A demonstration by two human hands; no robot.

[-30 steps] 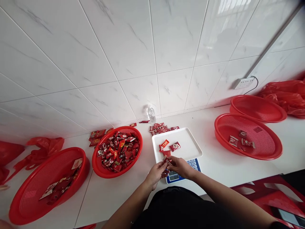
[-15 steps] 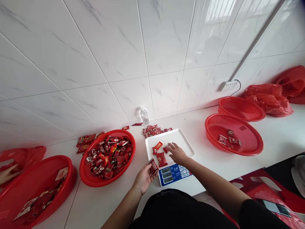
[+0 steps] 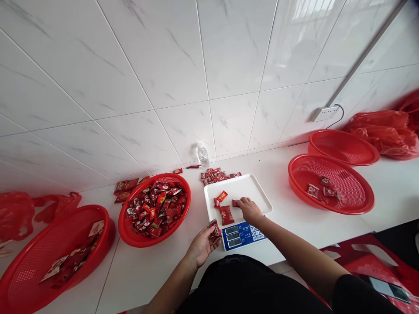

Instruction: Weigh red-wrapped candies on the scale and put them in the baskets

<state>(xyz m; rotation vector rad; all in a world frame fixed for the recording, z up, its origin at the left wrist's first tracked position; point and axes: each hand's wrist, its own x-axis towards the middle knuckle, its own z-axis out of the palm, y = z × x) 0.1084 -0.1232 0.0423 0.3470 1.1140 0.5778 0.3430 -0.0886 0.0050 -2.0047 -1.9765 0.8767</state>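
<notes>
My left hand (image 3: 201, 247) holds a small red candy packet (image 3: 215, 229) just left of the blue scale (image 3: 242, 235). My right hand (image 3: 250, 209) rests on the white scale tray (image 3: 248, 187), its fingers closed on another red packet (image 3: 235, 203). Two more red packets (image 3: 222, 197) (image 3: 226, 215) lie on the tray, left of that hand. A red basket full of wrapped candies (image 3: 155, 208) stands to the left of the scale.
A large red basket (image 3: 49, 261) with a few packets sits far left; two more red baskets (image 3: 330, 187) (image 3: 343, 147) are on the right. Loose packets (image 3: 218, 175) and a water bottle (image 3: 203, 156) stand by the wall. Red bags (image 3: 382, 131) lie far right.
My hands separated from in front of the scale: the right one reached onto the tray and took hold of a packet, the left stayed low with its packet. A packet now lies on the tray's near part.
</notes>
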